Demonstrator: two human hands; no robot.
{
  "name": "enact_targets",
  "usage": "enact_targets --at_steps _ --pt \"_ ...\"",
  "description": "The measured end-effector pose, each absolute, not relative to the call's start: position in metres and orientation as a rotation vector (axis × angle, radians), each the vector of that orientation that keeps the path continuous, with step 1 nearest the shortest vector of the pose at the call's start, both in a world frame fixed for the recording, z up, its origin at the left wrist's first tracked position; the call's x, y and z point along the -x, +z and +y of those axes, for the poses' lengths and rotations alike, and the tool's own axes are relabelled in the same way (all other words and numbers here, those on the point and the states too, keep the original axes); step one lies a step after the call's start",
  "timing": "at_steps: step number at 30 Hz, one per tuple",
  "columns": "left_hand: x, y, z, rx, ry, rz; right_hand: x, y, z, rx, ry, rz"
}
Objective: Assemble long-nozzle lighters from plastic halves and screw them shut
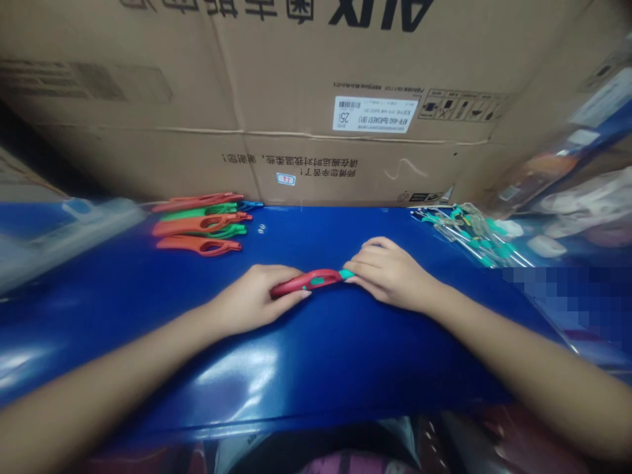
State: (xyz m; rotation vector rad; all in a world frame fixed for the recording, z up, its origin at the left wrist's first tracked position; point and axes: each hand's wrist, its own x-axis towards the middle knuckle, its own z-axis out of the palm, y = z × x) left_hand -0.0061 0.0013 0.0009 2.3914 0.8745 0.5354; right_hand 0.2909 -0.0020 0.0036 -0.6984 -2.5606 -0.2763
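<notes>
Above the blue table, a red stick-lighter body [323, 279] with green parts showing in its opening lies between my two hands. My left hand [259, 296] is closed around its thick end, thumb along the near side. At the narrow end, a green tip [347, 274] pokes out, and the fingers of my right hand [390, 273] pinch it. My right fingers partly cover what lies beyond that tip. Farther left, several orange and green lighter casings [200, 227] lie stacked in a row. To the right is a pile of metal rods with green parts [474, 230].
A large cardboard box [291, 99] stands upright along the table's back edge. On the left is a blurred clear plastic bag or tray [93, 230]. Plastic-wrapped things [587, 204] crowd the right side. A few tiny pale pieces [261, 229] lie beside the casings on the blue table [316, 368].
</notes>
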Motion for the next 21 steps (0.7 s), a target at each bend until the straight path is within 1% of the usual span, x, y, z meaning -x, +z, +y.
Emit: enact_targets --at_steps 3,6,9,13,17,21 --pt "0.001 0.003 -0.006 -2.202 0.514 0.95 -0.287 0.001 -0.006 0.629 -0.314 -2.525" --pt "-0.001 0.006 -0.009 -1.947 0.464 0.984 -0.287 0.0 -0.009 0.626 -0.277 -2.511" --pt "-0.001 0.006 -0.008 -1.86 0.391 0.968 -0.286 0.001 -0.013 0.662 -0.246 -2.562" --pt "0.001 0.005 -0.011 -2.088 0.46 0.944 -0.283 0.003 -0.019 0.772 -0.214 -2.632" --pt "0.005 0.004 -0.016 -2.402 0.521 0.818 -0.28 -0.001 -0.022 0.801 -0.103 -2.679" --pt "0.006 0.003 -0.018 -2.531 0.534 0.813 -0.281 -0.003 -0.02 0.817 -0.081 -2.662"
